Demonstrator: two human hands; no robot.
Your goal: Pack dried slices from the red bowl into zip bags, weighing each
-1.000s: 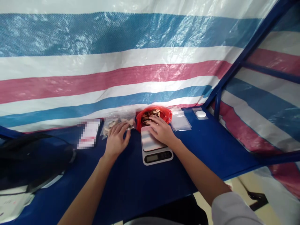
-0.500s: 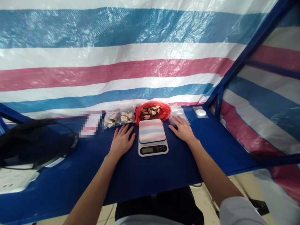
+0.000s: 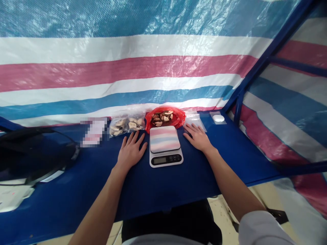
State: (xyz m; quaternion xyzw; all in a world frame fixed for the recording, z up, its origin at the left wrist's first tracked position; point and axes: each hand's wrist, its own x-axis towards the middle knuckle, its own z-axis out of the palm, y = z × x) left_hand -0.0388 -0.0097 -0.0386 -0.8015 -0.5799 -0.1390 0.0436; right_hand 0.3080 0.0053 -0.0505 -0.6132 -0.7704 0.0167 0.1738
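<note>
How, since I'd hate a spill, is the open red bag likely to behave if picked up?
The red bag looks like thin, crinkled plastic, so it would probably sag and fold. Its mouth gapes open, so the slices inside could spill if one side lifts first. They look thin and loosely heaped, suggesting little weight.

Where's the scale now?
In the head view, the scale sits near the centre, between left hand and right hand, in front of the red bag.

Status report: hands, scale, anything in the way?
Left hand open, palm down on table. Right hand open, palm down over clear plastic. Scale between them; red bag crowds its far edge.
</note>
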